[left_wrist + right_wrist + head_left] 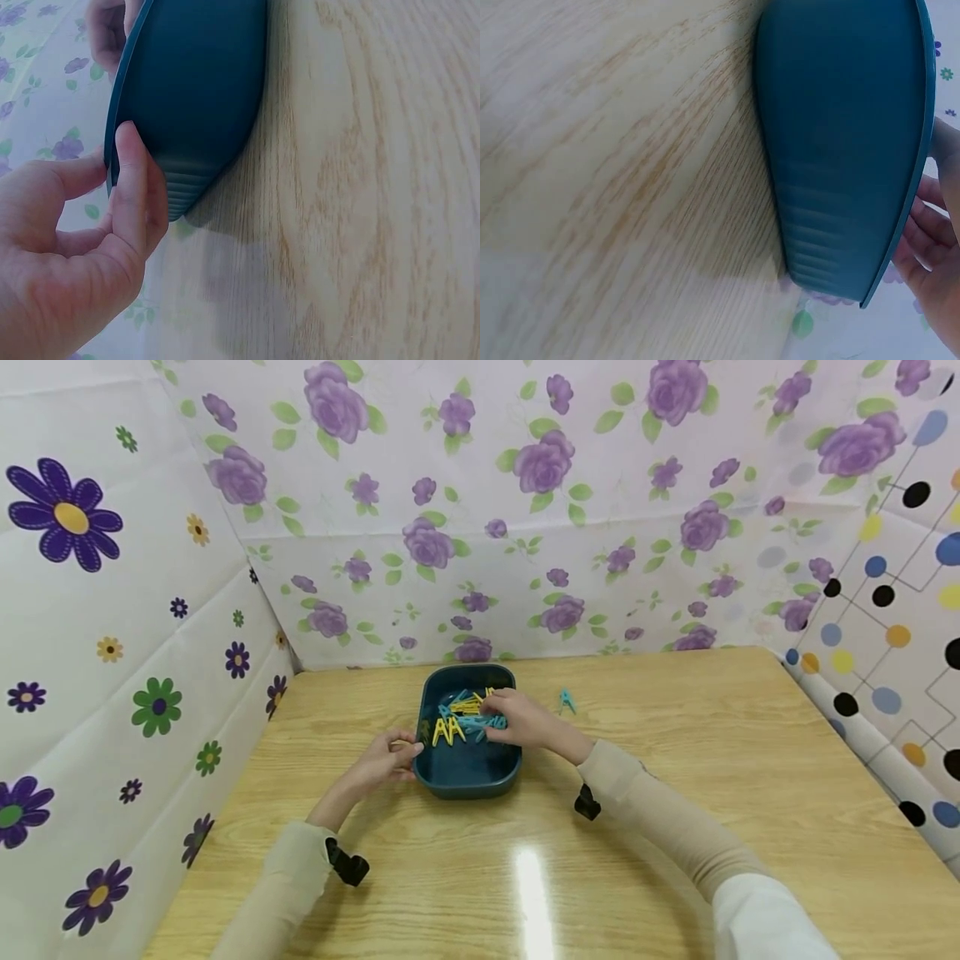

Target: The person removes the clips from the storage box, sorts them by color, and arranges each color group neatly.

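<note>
Sleeves (667,822) reach across the bench (675,760); the left hand (382,758) pinches the left rim of the tub (468,772); the right hand (521,718) is inside, fingers bent over yellow and blue pegs (450,729), whether clamped on one I cannot tell; the tub sits near the bench's far edge, toward its far left corner; a loose peg (567,701) lies to the right.
</note>
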Demonstrator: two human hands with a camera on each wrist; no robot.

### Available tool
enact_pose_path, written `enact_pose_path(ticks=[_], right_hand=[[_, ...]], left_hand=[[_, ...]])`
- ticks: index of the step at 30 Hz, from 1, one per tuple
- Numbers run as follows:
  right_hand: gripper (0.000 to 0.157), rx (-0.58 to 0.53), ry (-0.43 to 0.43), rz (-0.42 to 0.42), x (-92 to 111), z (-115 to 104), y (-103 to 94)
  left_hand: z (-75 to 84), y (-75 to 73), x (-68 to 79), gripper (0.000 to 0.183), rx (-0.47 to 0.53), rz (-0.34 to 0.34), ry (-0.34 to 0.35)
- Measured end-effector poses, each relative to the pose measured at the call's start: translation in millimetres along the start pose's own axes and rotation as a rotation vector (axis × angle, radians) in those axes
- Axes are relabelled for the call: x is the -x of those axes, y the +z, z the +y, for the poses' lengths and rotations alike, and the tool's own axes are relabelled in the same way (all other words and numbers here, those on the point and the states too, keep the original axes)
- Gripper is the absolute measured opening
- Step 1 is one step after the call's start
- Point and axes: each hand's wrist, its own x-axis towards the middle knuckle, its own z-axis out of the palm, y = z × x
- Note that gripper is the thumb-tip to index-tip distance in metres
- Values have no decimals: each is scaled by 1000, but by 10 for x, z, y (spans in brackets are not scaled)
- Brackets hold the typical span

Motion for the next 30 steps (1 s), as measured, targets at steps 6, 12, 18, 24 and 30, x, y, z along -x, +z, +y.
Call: enact_pose_path(ticks=[6,12,18,24,30], right_hand=[[25,-35,-6,22,6,28,-8],[26,-64,-10,54,37,56,-7],[24,-82,7,94,69,121,11],[22,-98,11,154,86,148,0],[22,-109,13,167,107,142,33]], left_hand=[[25,9,1,31,-34,59,-53],[25,15,3,31,-36,53,-72],[39,31,-20,31,-36,50,-67],[36,27,-40,25,-8,44,-56],[5,13,-31,24,-11,42,-65]])
